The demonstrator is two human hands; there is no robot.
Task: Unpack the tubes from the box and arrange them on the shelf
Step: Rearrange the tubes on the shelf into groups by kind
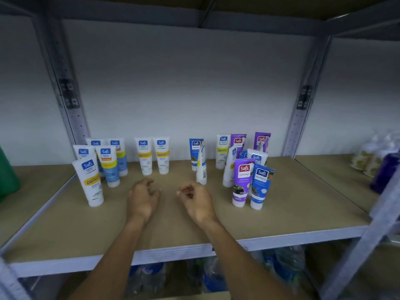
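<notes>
Several Safi tubes stand cap-down on the wooden shelf point(292, 204). A white-and-yellow group point(88, 182) is at the left, and two white tubes point(154, 155) stand mid-back. A white tube point(201, 167) leans against a blue one in the middle. Purple point(242, 182) and blue point(259, 187) tubes cluster at the right. My left hand point(142, 198) and my right hand point(197, 200) hover over the shelf's middle with curled fingers, holding nothing. The right hand's fingertips are just left of the leaning tube's base. No box is in view.
Grey metal uprights point(67, 100) point(303, 109) frame the bay. A green object point(8, 174) sits at the far left. Pale bottles and a purple bottle point(383, 172) stand in the right bay. Wrapped bottles point(216, 276) lie on the shelf below.
</notes>
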